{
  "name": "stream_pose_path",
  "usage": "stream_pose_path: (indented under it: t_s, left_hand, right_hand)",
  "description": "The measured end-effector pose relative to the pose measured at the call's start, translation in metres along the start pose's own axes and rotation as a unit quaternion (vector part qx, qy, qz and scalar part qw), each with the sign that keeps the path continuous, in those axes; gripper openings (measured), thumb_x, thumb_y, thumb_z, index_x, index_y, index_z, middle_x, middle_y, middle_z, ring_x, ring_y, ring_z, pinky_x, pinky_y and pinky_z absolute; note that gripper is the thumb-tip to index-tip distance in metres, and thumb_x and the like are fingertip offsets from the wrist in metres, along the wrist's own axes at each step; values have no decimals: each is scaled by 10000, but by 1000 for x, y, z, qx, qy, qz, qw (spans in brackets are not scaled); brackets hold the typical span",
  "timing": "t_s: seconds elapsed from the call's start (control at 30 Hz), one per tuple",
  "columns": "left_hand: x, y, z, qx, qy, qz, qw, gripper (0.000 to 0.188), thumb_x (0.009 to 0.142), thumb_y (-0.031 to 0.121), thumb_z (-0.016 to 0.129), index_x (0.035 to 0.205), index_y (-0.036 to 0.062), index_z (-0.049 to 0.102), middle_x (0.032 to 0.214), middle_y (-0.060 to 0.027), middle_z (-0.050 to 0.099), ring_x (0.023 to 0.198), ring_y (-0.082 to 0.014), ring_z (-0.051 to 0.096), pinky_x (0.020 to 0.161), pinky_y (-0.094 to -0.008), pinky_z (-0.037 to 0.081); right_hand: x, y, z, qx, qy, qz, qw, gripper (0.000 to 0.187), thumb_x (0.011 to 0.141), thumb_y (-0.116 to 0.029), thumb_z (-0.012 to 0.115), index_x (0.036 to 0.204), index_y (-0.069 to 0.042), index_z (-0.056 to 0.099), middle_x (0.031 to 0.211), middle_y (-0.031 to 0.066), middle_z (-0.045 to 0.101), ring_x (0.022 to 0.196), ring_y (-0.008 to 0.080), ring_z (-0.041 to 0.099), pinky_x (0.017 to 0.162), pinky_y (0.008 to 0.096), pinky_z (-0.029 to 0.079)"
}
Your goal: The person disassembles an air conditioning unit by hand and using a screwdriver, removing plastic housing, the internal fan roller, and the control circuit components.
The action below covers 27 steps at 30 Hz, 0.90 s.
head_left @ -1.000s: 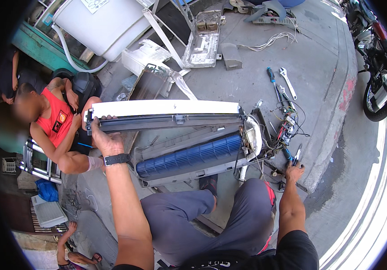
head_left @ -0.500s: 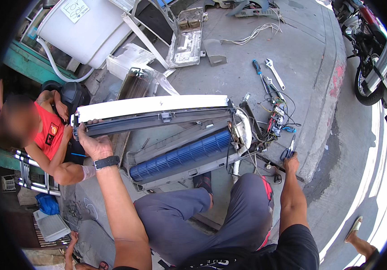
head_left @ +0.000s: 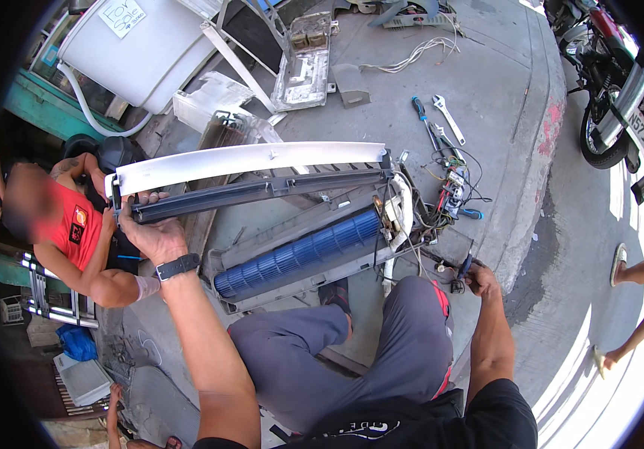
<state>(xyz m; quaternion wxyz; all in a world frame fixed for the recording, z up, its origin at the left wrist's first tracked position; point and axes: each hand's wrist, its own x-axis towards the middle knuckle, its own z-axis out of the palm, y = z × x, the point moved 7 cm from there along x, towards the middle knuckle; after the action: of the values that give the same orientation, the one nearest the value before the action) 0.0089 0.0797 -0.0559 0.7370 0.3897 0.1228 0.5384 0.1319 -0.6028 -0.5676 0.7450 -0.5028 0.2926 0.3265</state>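
A long panel, made up of 2 strips, 1 white (head_left: pixel 254 161) and 1 dark (head_left: pixel 262 193), is held aloft by the left hand (head_left: pixel 155 236). It is grasped near its left end, with the thumb on the near side and the fingers curled behind. A black watch (head_left: pixel 177 267) is worn on that wrist. The panel is stretched across the view, beyond a grey casing (head_left: pixel 241 305) in which a blue fan drum (head_left: pixel 297 254) is seated. Whether the casing is touched by the panel's right end cannot be told.

A dark-handled tool (head_left: pixel 465 266) is gripped by the right hand (head_left: pixel 482 280), low beside the casing's right end; its kind is not clearly shown. Just beyond, a tangle of wires (head_left: pixel 442 202) is heaped on the pavement, with 1 screwdriver (head_left: pixel 419 109) and 1 silver wrench (head_left: pixel 449 120) laid farther off. A motorcycle (head_left: pixel 605 133) is parked at the right. At the left, 1 person in a red top (head_left: pixel 75 217) is seated near a white tub (head_left: pixel 138 56).
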Motion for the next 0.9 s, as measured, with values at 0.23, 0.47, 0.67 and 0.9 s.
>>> stream_pose_path:
  t_s: [0.23,0.47,0.67,0.9]
  left_hand:
    - [4,14,2,-35,-49,-27,998,235,971,278,626,1094,85,570,829,-34,525,748,-160,527,735,-336,484]
    - [17,30,8,-31,-37,-31,998,316,966,321,676,955,69,487,775,-23,494,720,-150,518,719,-330,476]
    - [10,41,11,-14,-13,-11,1000,357,972,367,670,951,57,495,743,-10,489,700,-150,516,715,-331,459]
    - [27,39,1,-54,-57,-53,996,446,981,399,650,1124,-9,541,759,-11,463,700,-144,507,731,-326,449]
  right_hand:
    - [-100,-73,69,-48,15,-176,983,401,954,-228,693,1275,-30,554,874,71,632,719,154,593,546,273,426]
    - [-163,-105,226,-182,-152,-134,962,523,899,-484,749,1153,-32,678,718,10,566,618,112,540,556,265,423]
    - [-131,-91,274,-241,-167,-103,951,468,864,-517,773,976,-76,663,672,1,584,510,101,562,448,245,384]
    - [-134,-90,281,-217,-186,-101,953,446,869,-496,773,967,-75,666,656,1,593,484,96,560,409,225,347]
